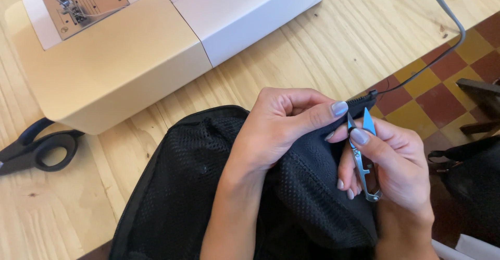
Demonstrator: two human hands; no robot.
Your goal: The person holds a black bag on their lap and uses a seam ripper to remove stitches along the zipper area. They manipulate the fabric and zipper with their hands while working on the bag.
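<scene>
Left hand (276, 130) pinches the black mesh bag (208, 187) at its zipper edge, over the desk (323, 46) rim. Right hand (396, 171) closed around small thread snips (364, 156), blades at the seam. Looks like thread trimming; the cut needs blades clear of the mesh.

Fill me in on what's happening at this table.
A person sits at a wooden table with black mesh fabric bunched in front of them. The left hand pinches the fabric's zippered edge, while the right hand holds small thread snips in its grip, blades pointing up at that edge. A sewing machine stands behind, with black scissors lying beside it on the table.
</scene>
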